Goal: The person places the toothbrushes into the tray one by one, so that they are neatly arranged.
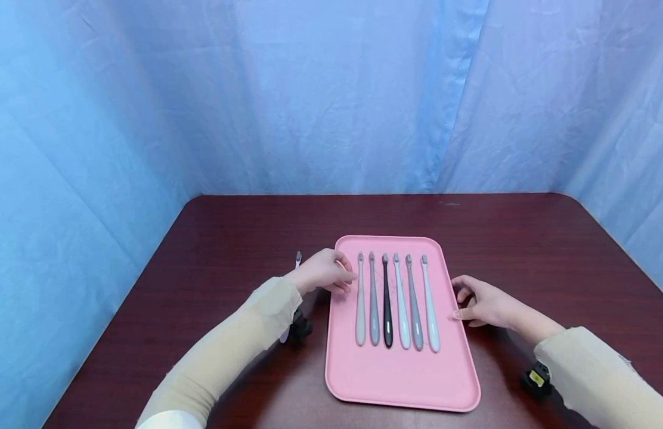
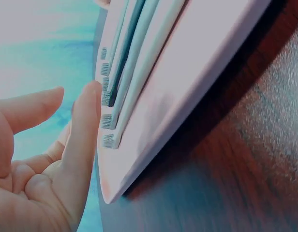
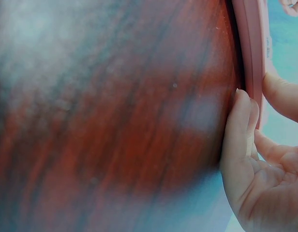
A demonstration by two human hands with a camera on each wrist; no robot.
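Left hand: I see my left hand (image 1: 323,271) over the left rim of the pink tray (image 1: 401,381), fingers loosely extended and grasping nothing; the fingertips (image 2: 88,104) hover just beside the bristle end of the leftmost toothbrush (image 1: 360,304).

Right hand: my right hand (image 1: 484,304) rests on the dark wooden table (image 1: 524,238), fingers relaxed, fingertips against the tray's right rim (image 3: 255,53) (steadying it, I judge), holding nothing.

Step in hand: as I judge it, reaching for the leftmost brush. To do it well I would pinch the thin neck from above, lift straight up so the neighbouring brush is not nudged, and keep the right fingers pressed to the rim.

Toothbrushes: six lie side by side on the far half of the tray, barely apart.

Long axis: each runs near to far, parallel to the tray's long sides.

Pointing: bristle heads away from me, thick handles toward me.

Stray brush: another toothbrush (image 1: 297,257) lies on the table left of the tray, partly hidden by my left arm.
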